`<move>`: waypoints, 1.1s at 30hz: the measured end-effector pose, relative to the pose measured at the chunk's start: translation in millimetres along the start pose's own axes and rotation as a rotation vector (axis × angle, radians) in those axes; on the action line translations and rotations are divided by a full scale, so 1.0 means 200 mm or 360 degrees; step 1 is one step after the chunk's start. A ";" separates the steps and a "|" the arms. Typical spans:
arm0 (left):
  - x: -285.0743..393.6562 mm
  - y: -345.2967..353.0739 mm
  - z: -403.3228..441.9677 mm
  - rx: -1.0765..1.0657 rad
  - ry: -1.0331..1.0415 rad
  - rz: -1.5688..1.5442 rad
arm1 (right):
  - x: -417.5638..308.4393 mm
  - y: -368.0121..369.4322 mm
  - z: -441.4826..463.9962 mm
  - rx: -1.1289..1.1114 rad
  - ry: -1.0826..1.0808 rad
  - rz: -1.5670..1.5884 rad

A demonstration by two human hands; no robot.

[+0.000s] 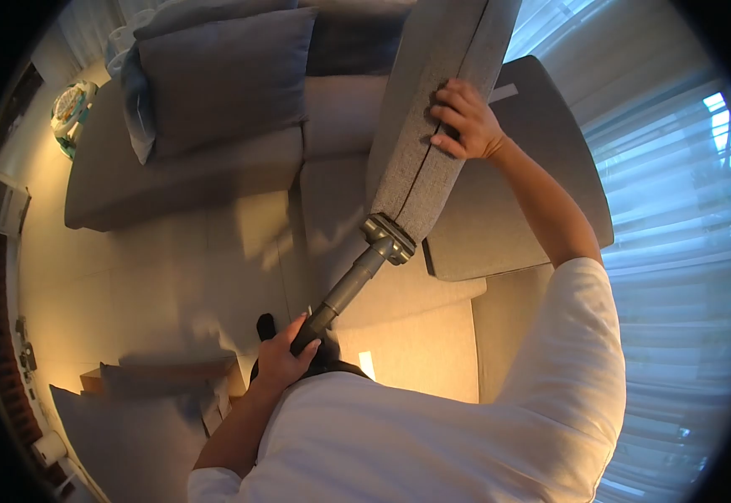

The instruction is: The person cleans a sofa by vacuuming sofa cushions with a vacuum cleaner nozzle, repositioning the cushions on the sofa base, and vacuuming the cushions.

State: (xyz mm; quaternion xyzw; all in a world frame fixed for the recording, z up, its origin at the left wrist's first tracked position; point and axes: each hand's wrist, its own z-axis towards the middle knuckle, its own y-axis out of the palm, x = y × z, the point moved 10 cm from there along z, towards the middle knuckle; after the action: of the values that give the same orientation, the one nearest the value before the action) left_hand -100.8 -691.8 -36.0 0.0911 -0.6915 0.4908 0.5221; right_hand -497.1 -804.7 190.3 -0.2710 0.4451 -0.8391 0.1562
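Note:
My left hand is closed around the dark handle end of a vacuum cleaner wand. The wand slants up and to the right, and its wide grey nozzle presses against the lower end of a grey sofa cushion. That cushion is tilted up on edge, with a dark seam running along its narrow side. Higher up, my right hand grips the cushion across this seam with curled fingers. What lies behind my left hand at the wand's end is hidden.
Another grey seat cushion lies at the right, beside the curtained window. The sofa extends to the left with a large pillow on it. More cushions are at lower left, near a cardboard box. Pale floor tiles lie between.

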 end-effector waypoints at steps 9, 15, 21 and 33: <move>0.00 -0.03 0.02 0.0040 -0.0021 -0.0085 | 0.02 0.16 0.11 -0.0196 0.0166 -0.0188; 0.20 -0.28 -0.02 0.0410 0.0335 -0.0357 | 0.38 -0.25 0.42 -0.0089 0.0340 -0.0180; 0.16 -0.40 -0.28 0.0459 0.0484 -0.0477 | 0.73 -0.76 0.61 -0.0043 0.1000 0.0284; 0.12 -0.55 -0.30 0.0422 0.0150 -0.0600 | 0.59 -0.51 0.32 -0.0184 0.1635 0.0476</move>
State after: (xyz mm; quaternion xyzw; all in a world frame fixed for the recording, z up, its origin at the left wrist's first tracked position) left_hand -2.8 -691.1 45.7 0.2633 -0.5666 0.4749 0.6198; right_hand -556.0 -849.3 342.1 0.2326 0.5434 -0.8063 0.0210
